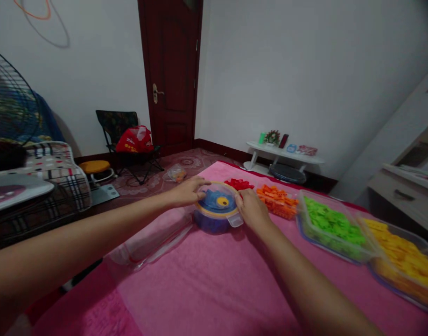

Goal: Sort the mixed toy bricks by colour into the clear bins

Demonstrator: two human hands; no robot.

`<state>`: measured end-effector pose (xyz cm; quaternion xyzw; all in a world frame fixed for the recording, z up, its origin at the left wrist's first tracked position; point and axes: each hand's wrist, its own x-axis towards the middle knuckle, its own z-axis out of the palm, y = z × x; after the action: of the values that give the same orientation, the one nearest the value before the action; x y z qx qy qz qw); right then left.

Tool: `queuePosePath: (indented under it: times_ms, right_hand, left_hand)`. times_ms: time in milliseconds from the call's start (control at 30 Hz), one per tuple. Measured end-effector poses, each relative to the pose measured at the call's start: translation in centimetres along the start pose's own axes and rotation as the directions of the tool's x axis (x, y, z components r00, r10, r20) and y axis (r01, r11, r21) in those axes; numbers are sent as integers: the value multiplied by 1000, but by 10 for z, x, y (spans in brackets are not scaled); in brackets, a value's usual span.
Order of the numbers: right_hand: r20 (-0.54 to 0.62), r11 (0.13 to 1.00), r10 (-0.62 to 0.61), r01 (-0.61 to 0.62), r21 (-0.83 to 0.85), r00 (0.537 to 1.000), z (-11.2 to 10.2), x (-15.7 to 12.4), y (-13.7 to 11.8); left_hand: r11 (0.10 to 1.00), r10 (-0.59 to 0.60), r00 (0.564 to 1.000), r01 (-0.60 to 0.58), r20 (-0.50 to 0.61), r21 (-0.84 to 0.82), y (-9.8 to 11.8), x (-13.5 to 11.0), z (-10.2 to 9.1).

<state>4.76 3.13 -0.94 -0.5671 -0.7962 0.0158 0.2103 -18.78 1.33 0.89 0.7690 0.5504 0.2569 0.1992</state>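
Observation:
A round lidded container (211, 225) with blue contents stands on the pink cloth in front of me. Its clear lid has a yellow rim, a small yellow-and-black round mark and a clear side latch (235, 220) that sticks out at the near right. My left hand (189, 192) grips the lid's left edge, its fingers reaching over the top and its thumb lower down. At the right edge, just above the latch, my right hand (254, 207) is closed around the rim. Its fingertips are partly hidden.
Beyond the container lie red pieces (239, 184). To the right stand clear tubs of orange pieces (277, 200), green pieces (334, 226) and yellow pieces (403, 249). A clear plastic bag (157, 240) lies at left on the pink-covered table (214, 284).

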Motion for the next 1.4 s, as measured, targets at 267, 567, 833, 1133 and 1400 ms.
queuePosePath:
  times_ms: [267, 567, 833, 1133, 1400]
  right_hand:
    - [144, 799, -300, 166, 578, 943, -12, -3, 13]
    - [53, 787, -316, 230, 573, 947, 3, -9, 30]
    - [31, 863, -279, 237, 446, 960, 10, -5, 35]
    - [34, 833, -286, 231, 504, 958, 9, -7, 36]
    - [68, 839, -241, 172, 516, 968, 8, -6, 35]
  left_hand:
    - [988, 97, 946, -128, 308, 83, 12, 0, -12]
    - [956, 255, 957, -271, 135, 114, 3, -2, 6]
    - [908, 381, 924, -364, -46, 208, -16, -3, 22]
    - [854, 487, 848, -513, 208, 89, -37, 0, -1]
    - [888, 458, 855, -450, 244, -94, -30, 6, -15]
